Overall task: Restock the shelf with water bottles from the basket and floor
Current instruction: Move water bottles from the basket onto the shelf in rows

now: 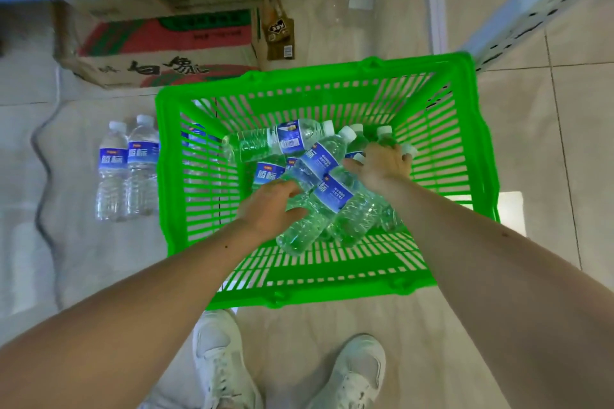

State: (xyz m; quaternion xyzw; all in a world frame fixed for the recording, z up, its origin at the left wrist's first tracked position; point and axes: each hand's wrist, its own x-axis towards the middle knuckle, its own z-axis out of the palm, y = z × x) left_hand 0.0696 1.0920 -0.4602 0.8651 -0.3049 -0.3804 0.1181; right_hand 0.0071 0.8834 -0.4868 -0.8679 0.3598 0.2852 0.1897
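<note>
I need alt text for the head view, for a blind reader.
Both hands, left and right, reach into a green basket of water bottles on the floor. Two more bottles stand left of it, beside a cardboard box.

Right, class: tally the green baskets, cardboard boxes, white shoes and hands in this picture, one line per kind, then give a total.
Green basket: 1
Cardboard box: 1
White shoes: 2
Hands: 2, left hand and right hand
Total: 6
</note>
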